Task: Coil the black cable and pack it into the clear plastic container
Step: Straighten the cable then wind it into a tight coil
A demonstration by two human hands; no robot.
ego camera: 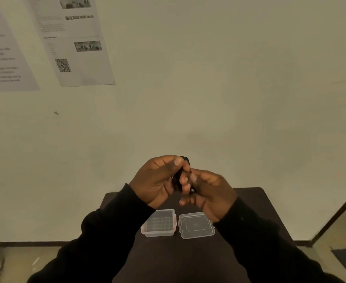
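Wall sheets [80,39]: print illegible; black cable [179,178]: bunched, pinched between fingers of left hand [157,180] and right hand [206,190]; clear plastic container [159,223]: open on counter [249,203].

You are in a plain office or lab-type room, not a home. A bare off-white wall [208,88] fills most of your view. Two printed sheets [74,39] hang on it at upper left, carrying text blocks, small photos and a QR code [63,65]; the text is too blurred to read. A small dark tabletop [255,203] stands against the wall. Dark baseboard [35,244] meets a pale hard floor [25,260].
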